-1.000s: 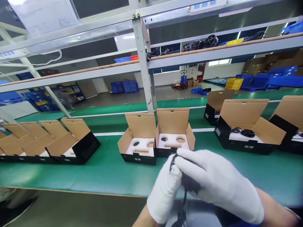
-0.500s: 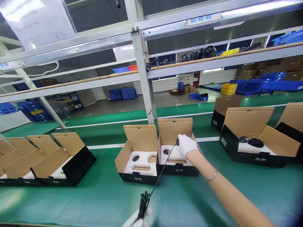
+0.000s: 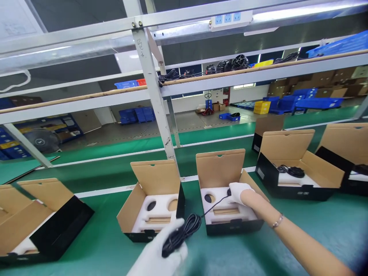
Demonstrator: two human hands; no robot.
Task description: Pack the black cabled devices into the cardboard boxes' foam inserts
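My right hand (image 3: 239, 193), in a white glove, reaches into an open cardboard box (image 3: 230, 191) with a white foam insert and presses a small black part at the end of a black cable (image 3: 184, 232) into the insert's right hole. My left hand (image 3: 161, 257), also gloved, holds the coiled bundle of that cable low in front of the box. A second open box (image 3: 152, 199) with two empty holes in its foam stands just to the left.
Other open boxes line the green conveyor belt (image 3: 100, 245): one at the left (image 3: 43, 218), and filled ones with black cables at the right (image 3: 296, 168). A metal frame post (image 3: 155, 99) rises behind the boxes. Shelves overhead carry black parts and blue bins.
The box moved right on the belt with my right hand in it. My left hand lifted the cable coil up toward the box. One second ago both hands held the cable together.
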